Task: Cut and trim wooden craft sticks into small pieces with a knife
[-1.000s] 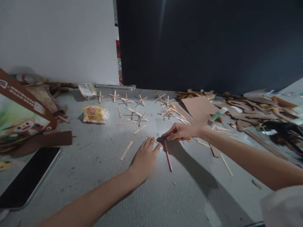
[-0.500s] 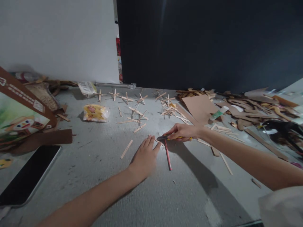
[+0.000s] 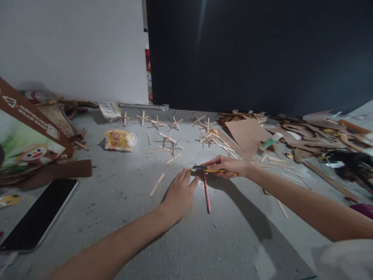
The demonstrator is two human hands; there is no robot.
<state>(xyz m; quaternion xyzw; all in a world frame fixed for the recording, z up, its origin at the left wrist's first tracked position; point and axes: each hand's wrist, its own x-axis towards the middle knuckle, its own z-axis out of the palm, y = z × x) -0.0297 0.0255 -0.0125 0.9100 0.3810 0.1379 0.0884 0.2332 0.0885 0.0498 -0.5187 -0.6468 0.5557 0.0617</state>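
Note:
My left hand point(image 3: 178, 196) lies low over the grey floor, its fingertips pressing down a thin wooden craft stick, mostly hidden beneath and beside the fingers. In my right hand point(image 3: 225, 165) is a utility knife point(image 3: 217, 170) with a yellow handle. Its dark front end point(image 3: 199, 168) reaches left, close to my left thumb and forefinger. Below this tip lies a red pencil point(image 3: 207, 196), its upper end near the knife. One loose craft stick point(image 3: 157, 184) rests left of my left hand.
Several crossed stick pieces point(image 3: 171, 140) stand or lie ahead, beside a yellow packet point(image 3: 120, 140). To the right are a cardboard sheet point(image 3: 244, 132), a glue stick point(image 3: 271, 141) and cardboard scraps point(image 3: 309, 136). A phone point(image 3: 39, 214) and a printed bag point(image 3: 32, 136) are at left.
The knife's front end has tilted slightly and covers more of the stick by my left fingers. Both hands stay in nearly the same place; the view has shifted slightly.

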